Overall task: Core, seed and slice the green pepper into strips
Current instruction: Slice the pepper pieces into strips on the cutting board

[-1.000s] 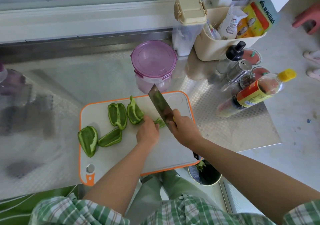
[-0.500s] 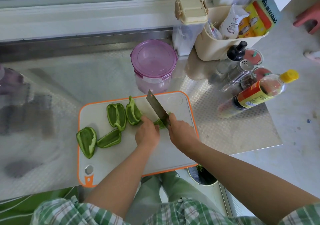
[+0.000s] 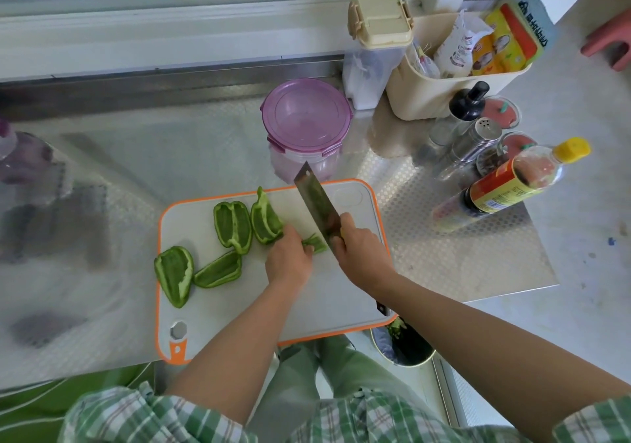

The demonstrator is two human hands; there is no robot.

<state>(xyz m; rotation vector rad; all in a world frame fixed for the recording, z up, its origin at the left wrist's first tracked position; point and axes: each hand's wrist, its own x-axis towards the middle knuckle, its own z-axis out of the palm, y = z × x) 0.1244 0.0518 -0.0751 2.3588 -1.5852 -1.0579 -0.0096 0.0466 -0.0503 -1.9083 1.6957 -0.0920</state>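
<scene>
Slicing is under way at the centre of the cutting board point(image 3: 348, 292). The right hand point(image 3: 363, 249) is wrapped around the cleaver point(image 3: 316, 203); the left hand point(image 3: 288, 258) presses curled fingers on a pepper piece point(image 3: 316, 244), strips showing beside the blade. Four pepper sections point(image 3: 232, 225) wait at centre-left. Next, judge a narrow shift leftward before chopping.

Print shows on the blue-edged packet point(image 3: 532, 22) in the cream bin point(image 3: 444, 94) and the bottle's label point(image 3: 495, 193), none legible.
</scene>
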